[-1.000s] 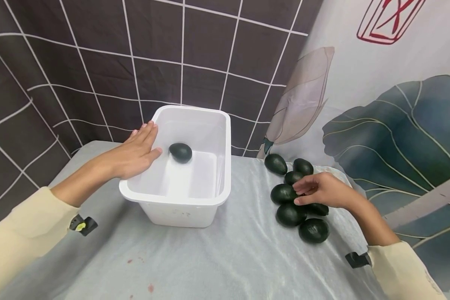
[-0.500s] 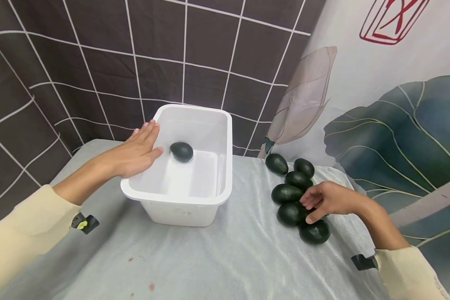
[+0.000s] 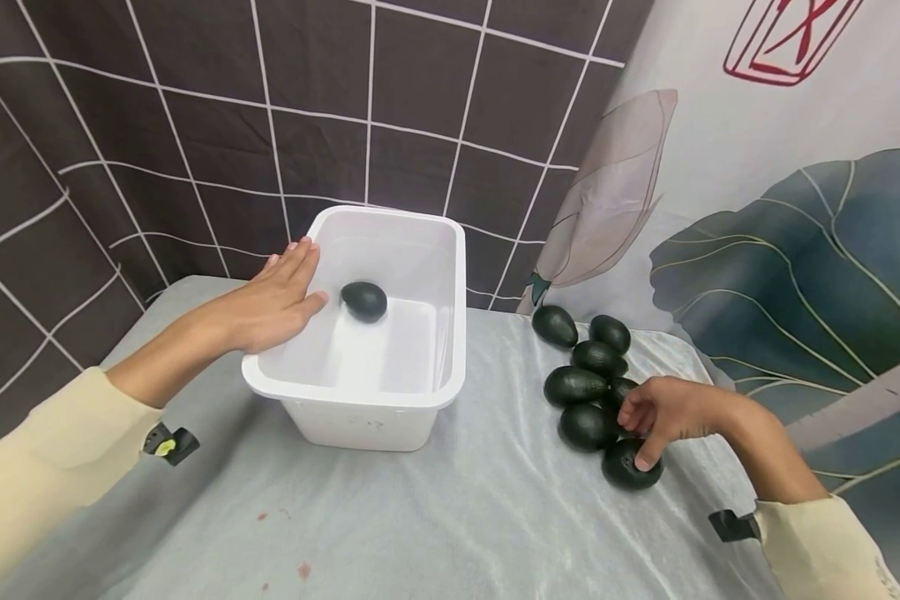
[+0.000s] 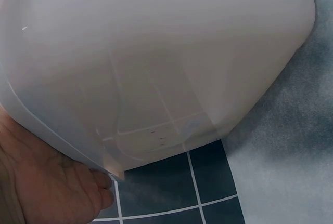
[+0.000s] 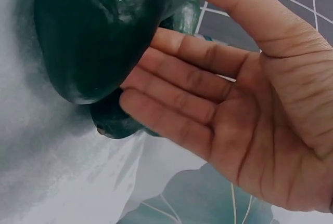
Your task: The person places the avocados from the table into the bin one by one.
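My left hand (image 3: pixel 270 304) lies with straight fingers along the left rim of a white plastic tub (image 3: pixel 375 398). In the left wrist view, the fingers (image 4: pixel 78 193) stand outside the tub wall (image 4: pixel 171 68). One dark green avocado (image 3: pixel 364 302) lies inside the tub. On the right, my right hand (image 3: pixel 678 415) reaches down to the nearest avocado (image 3: pixel 622 471) of a cluster, thumb over its top. The right wrist view shows nearly straight fingers (image 5: pixel 182 99) along that avocado's side (image 5: pixel 99 37), the palm apart from it.
Several more avocados, among them one at the back (image 3: pixel 555 326) and one at the left (image 3: pixel 574 387), lie close together on the grey cloth (image 3: pixel 390 525). Behind the tub hangs a dark grid-patterned curtain (image 3: pixel 307 150); a leaf-printed white cloth (image 3: pixel 795 275) hangs at the right.
My right hand has moved from over the middle of the avocado cluster toward me, down to the nearest avocado. The left hand stays on the tub rim.
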